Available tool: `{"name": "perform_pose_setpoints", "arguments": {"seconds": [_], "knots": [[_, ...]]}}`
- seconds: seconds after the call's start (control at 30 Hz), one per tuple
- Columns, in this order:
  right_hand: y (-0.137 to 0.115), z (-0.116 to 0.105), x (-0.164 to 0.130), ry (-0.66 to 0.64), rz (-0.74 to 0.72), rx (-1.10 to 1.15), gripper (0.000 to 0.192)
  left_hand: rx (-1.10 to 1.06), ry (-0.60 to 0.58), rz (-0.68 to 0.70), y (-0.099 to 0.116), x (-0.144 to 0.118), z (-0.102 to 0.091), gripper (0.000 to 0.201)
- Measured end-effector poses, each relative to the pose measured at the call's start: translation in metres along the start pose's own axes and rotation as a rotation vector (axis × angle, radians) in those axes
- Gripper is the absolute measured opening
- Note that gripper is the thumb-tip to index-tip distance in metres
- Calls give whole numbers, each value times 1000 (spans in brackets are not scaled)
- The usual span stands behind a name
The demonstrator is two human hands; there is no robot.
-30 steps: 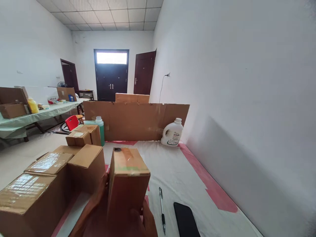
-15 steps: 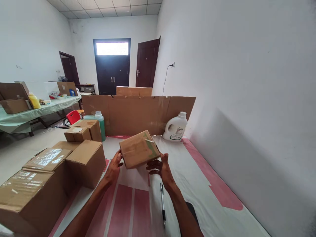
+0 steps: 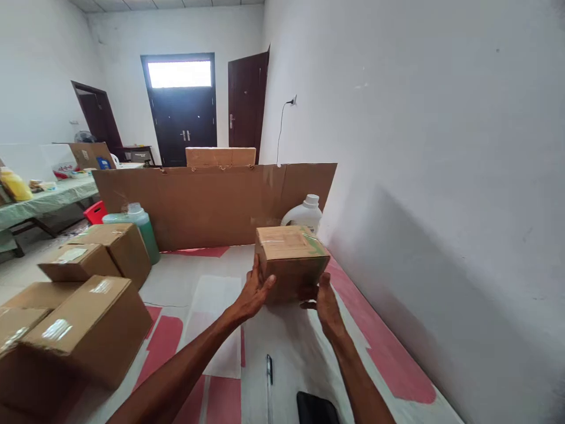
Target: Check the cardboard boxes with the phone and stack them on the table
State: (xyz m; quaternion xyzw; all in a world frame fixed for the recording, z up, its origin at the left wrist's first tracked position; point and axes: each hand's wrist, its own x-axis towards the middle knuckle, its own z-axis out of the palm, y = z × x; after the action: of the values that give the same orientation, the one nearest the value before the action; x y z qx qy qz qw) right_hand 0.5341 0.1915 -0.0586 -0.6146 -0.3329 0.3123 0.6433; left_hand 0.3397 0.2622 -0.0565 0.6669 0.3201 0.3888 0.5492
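Note:
Between my two hands is a small cardboard box [image 3: 291,259] with green tape or print along its right edge. My left hand [image 3: 256,291] presses against its left side, thumb on the near face. My right hand [image 3: 324,300] grips the lower right corner, some fingers hidden under the box. The box sits upright just in front of a white jug [image 3: 306,213], partly covering it; whether it touches the table cannot be made out. Below my hands lie a pen [image 3: 269,371], a black phone-like object [image 3: 316,407] and a white sheet of paper [image 3: 216,330].
Several cardboard boxes [image 3: 92,330] stand at the left, with a bottle of green liquid [image 3: 145,232] behind them. A tall cardboard panel [image 3: 212,206] closes off the table's far side. The white wall [image 3: 419,176] runs along the right edge.
Both hands have carried the small box to the right, towards the white jug, and levelled it from a tilt. The view has turned right; the paper and phone-like object show more.

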Motion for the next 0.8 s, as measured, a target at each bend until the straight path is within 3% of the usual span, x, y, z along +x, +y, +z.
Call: {"name": "perform_pose_setpoints", "arguments": {"seconds": [0.13, 0.27, 0.5, 0.8], "knots": [[3, -49, 43, 94, 61, -9, 93, 73, -97, -48, -10, 47, 54, 113], [7, -68, 82, 129, 150, 14, 85, 137, -142, -91, -8, 84, 79, 114], [13, -67, 126, 136, 241, 70, 81, 231, -162, -170, -5, 131, 84, 108], [13, -51, 127, 165, 222, 110, 84, 229, -181, -214, 2, 151, 80, 107]]}}
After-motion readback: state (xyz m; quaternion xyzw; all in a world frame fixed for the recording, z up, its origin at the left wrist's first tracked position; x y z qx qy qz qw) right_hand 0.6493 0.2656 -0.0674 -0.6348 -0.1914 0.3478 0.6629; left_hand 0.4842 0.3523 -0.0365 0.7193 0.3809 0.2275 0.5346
